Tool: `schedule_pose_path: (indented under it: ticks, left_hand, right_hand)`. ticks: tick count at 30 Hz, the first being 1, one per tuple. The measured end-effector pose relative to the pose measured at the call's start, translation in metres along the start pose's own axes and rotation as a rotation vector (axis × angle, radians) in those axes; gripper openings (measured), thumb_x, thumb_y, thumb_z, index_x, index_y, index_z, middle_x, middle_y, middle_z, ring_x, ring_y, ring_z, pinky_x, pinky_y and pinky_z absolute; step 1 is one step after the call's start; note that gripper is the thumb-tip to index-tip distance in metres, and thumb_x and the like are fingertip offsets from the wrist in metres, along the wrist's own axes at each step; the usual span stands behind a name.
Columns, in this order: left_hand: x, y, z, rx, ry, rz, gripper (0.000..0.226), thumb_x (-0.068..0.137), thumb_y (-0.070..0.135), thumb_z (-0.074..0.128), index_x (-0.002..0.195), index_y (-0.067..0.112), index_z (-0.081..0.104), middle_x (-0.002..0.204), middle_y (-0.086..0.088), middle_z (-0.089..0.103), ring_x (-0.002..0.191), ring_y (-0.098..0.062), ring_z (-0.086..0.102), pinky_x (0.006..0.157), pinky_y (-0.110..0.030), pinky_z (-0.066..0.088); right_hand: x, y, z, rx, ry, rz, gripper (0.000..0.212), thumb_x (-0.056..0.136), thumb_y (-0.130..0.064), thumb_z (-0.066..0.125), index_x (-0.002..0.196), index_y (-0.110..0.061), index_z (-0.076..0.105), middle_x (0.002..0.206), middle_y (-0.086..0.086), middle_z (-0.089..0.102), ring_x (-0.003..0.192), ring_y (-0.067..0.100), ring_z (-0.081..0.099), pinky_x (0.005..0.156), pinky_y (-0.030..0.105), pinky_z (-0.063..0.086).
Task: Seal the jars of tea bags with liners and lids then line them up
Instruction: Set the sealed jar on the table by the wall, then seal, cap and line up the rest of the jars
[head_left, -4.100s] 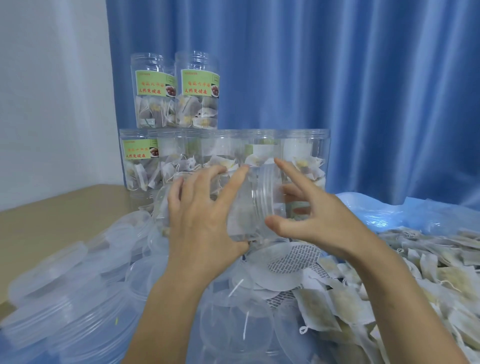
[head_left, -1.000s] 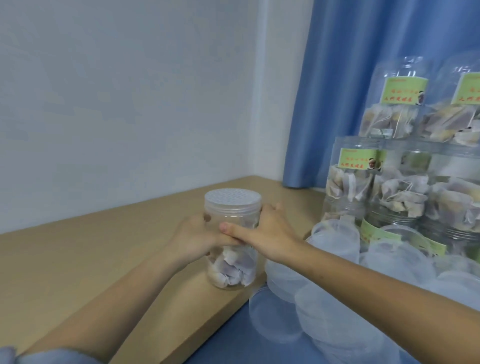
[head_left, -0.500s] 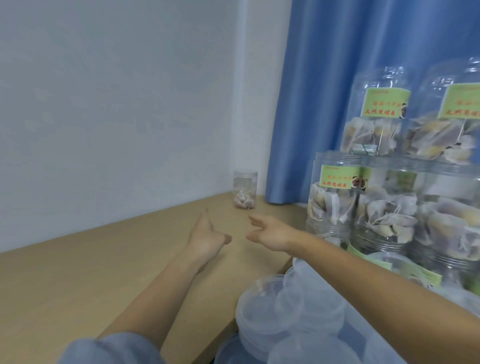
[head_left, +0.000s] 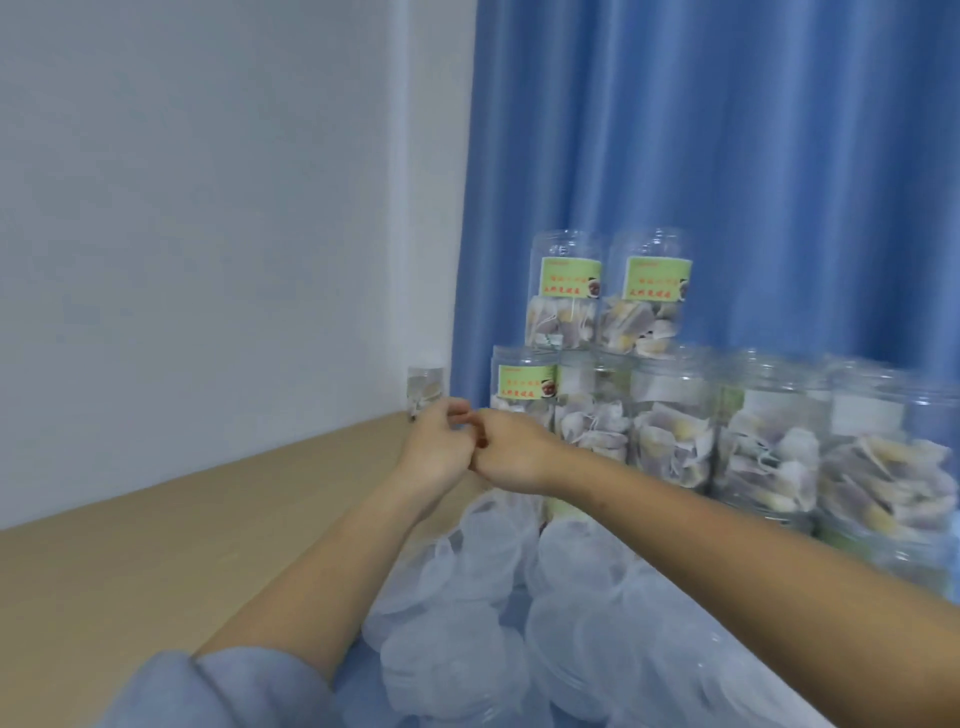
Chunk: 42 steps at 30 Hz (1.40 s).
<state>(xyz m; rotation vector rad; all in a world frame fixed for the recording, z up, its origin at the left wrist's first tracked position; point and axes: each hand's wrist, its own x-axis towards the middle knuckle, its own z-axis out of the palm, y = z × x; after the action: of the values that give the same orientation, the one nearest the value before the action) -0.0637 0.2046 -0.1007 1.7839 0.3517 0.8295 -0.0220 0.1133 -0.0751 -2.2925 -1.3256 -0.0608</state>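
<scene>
Sleeve (head_left: 223, 691) of grey-blue cloth fills the lower left corner, bunched above the elbow of the left arm. Beside it, clear plastic lids (head_left: 467, 623) lie heaped and overlapping on a blue surface at the edge of the wooden table (head_left: 156, 561). Above the table's far end the left hand (head_left: 434, 449) and right hand (head_left: 511, 449) meet, knuckles touching, fingers of both curled inward; neither visibly holds anything, though blur hides whether the fingertips pinch something small between them. To the right, a row of clear, round tea-bag jars (head_left: 670, 421) stands against the blue curtain (head_left: 727, 156), each packed in its lower half with pale, crumpled tea bags showing purplish and yellow fillings; the leftmost carries a green label with red lettering, the others turn white label backs toward the camera. Two more labelled jars (head_left: 608, 291) sit stacked on top of the row. Farthest off, a small sealed jar (head_left: 425, 389) stands alone in the table's corner, against the white wall (head_left: 208, 208) and just left of the curtain, apart from the row, partly hidden behind the left hand.
</scene>
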Motion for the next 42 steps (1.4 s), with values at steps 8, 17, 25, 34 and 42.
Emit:
schedule_pose_path:
  ticks: [8, 17, 25, 34, 42]
  left_hand:
    - [-0.007, 0.087, 0.083, -0.002, -0.147, 0.111, 0.020, 0.089, 0.004, 0.053, 0.106, 0.014, 0.055, 0.108, -0.005, 0.063, 0.096, -0.017, 0.059, 0.089, -0.033, 0.049]
    - [0.040, 0.126, 0.144, 0.099, -0.198, 0.174, 0.085, 0.076, 0.036, 0.073, 0.143, 0.011, 0.028, 0.144, -0.004, 0.039, 0.125, -0.018, 0.041, 0.087, -0.025, 0.031]
    - [0.096, 0.118, 0.172, 0.001, -0.035, 0.101, 0.076, 0.081, 0.035, 0.063, 0.140, 0.010, 0.023, 0.106, 0.001, 0.048, 0.077, -0.012, 0.041, 0.069, -0.028, 0.033]
    - [0.090, 0.100, 0.169, 0.053, -0.066, 0.095, 0.086, 0.074, 0.028, 0.073, 0.141, 0.011, 0.022, 0.130, -0.010, 0.051, 0.117, -0.030, 0.052, 0.098, -0.042, 0.045]
    - [0.048, 0.126, 0.155, -0.052, -0.093, 0.170, 0.108, 0.072, 0.025, 0.078, 0.149, 0.020, 0.002, 0.134, -0.004, 0.048, 0.115, -0.022, 0.050, 0.092, -0.035, 0.042]
  right_hand:
    - [-0.055, 0.050, -0.095, 0.019, 0.233, 0.058, 0.051, 0.087, -0.018, 0.054, 0.136, -0.022, 0.045, 0.122, 0.003, 0.062, 0.104, 0.018, 0.058, 0.073, 0.021, 0.040]
    - [-0.046, 0.114, -0.157, 0.425, 0.375, 0.212, 0.065, 0.078, -0.020, 0.071, 0.136, -0.013, 0.042, 0.106, -0.005, 0.057, 0.104, 0.015, 0.059, 0.085, 0.034, 0.054]
    - [0.010, 0.148, -0.162, 0.447, 0.553, 0.263, 0.077, 0.081, -0.035, 0.069, 0.138, -0.013, 0.022, 0.116, -0.005, 0.043, 0.104, 0.014, 0.043, 0.080, 0.028, 0.037]
    - [0.021, 0.159, -0.136, 0.475, 0.573, 0.204, 0.044, 0.081, -0.022, 0.066, 0.117, -0.018, 0.041, 0.107, -0.006, 0.054, 0.081, 0.001, 0.052, 0.062, 0.019, 0.036]
    - [-0.026, 0.132, -0.147, 0.421, 0.724, 0.106, 0.052, 0.069, -0.028, 0.076, 0.109, -0.026, 0.043, 0.096, -0.014, 0.058, 0.077, -0.005, 0.055, 0.056, 0.009, 0.037]
